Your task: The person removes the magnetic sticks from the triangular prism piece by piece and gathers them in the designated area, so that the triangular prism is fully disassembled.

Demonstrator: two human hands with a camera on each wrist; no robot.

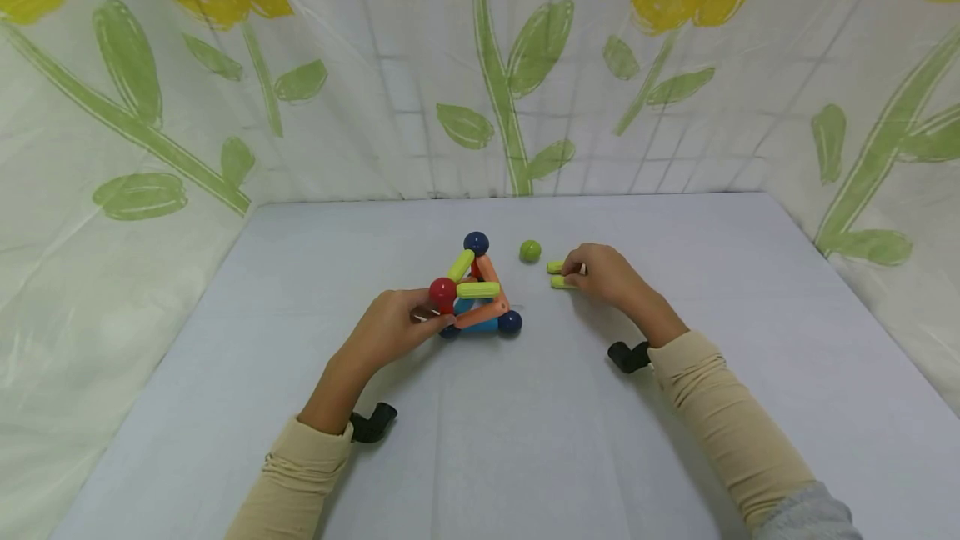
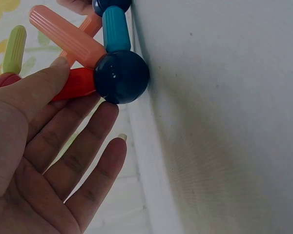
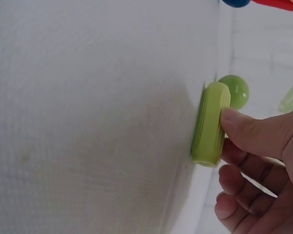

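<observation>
Nearer the tabletop's (image 1: 517,440) far edge than its near one, a little left of centre, stands a frame of coloured rods and balls (image 1: 477,290), its red rod gripped by the left hand (image 1: 386,327). Right of it sits a green ball (image 1: 530,251); beyond, the right hand (image 1: 611,277) pinches at two lime rods (image 1: 562,282), though I can't tell whether it holds both. Flowered sheeting (image 1: 540,44) hangs behind the far edge.

Head view's pretty bright and even, just soft shadows under the sleeves (image 1: 738,427) on the counter (image 1: 525,440). Wrist views are way dimmer and kinda grey, with the left fingers (image 2: 90,129) looking shaded. Tiny glints show on the navy ball (image 2: 122,77) and the green ball (image 3: 237,92), though.
</observation>
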